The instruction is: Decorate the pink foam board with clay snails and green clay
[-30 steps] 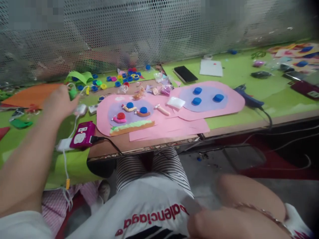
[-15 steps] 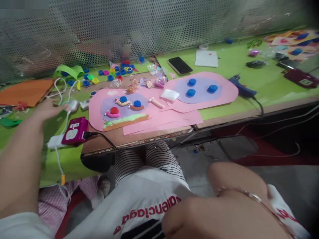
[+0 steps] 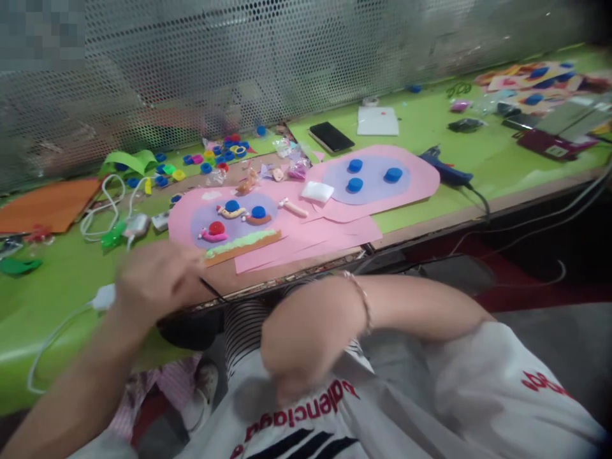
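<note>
My left hand (image 3: pixel 155 277) is blurred over the table's front edge, its fingers curled and partly hidden. It covers the spot where a magenta box stood; a black cord (image 3: pixel 213 290) comes out beside it. Whether it grips anything is unclear. My right hand (image 3: pixel 306 335), below a bracelet, hangs over my lap with its fingers smeared and turned down. Nearest on the table is a pink paper sheet (image 3: pixel 184 220) bearing clay snails with a red cap (image 3: pixel 217 228) and blue caps (image 3: pixel 259 212). Beside it lies another pink sheet (image 3: pixel 425 182) with three blue caps (image 3: pixel 354 166).
A white charger (image 3: pixel 137 226) with a cable and a white plug (image 3: pixel 102 298) lie at left. Loose bottle caps (image 3: pixel 229 153) are scattered behind. A phone (image 3: pixel 331 137), a white pad (image 3: pixel 377 121) and a blue glue gun (image 3: pixel 447 169) lie to the right. A mesh panel (image 3: pixel 268 57) stands behind.
My left hand has moved from the white charger to the right and nearer, over the magenta box. My right hand has come up and left over my lap. The white cable has shifted.
</note>
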